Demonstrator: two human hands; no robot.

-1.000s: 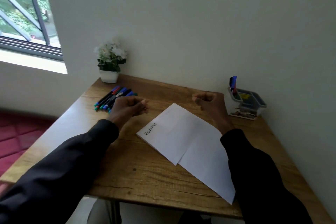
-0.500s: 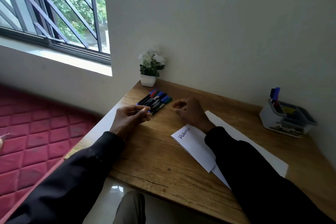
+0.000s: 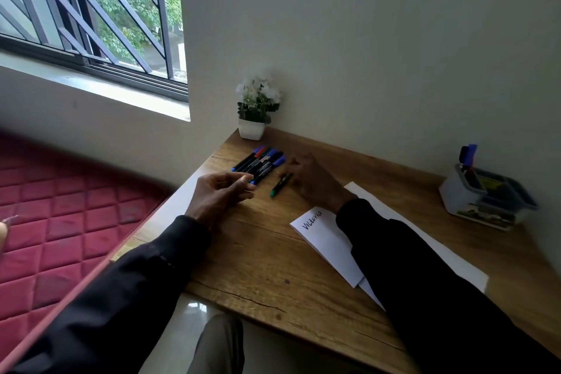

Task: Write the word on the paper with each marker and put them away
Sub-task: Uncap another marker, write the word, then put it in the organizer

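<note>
A row of several markers (image 3: 260,163) with blue, red and green caps lies at the desk's far left corner. One green marker (image 3: 278,187) lies apart from the row, just to its right. My right hand (image 3: 315,184) is blurred and pinches that marker's black end. Resting on the desk just in front of the row, my left hand (image 3: 220,191) has its fingers loosely curled and holds nothing. The white paper (image 3: 326,237) lies under my right forearm, with "Victoria" written at its left end.
A grey desk organiser (image 3: 455,197) stands at the far right by the wall, with a blue marker (image 3: 468,155) upright in it. A small white potted plant (image 3: 253,118) sits in the back left corner. A red mattress (image 3: 60,222) lies left of the desk.
My view swung left. My right hand crossed from the organiser side to the marker row and drew the green marker out of it. My left hand stayed by the row.
</note>
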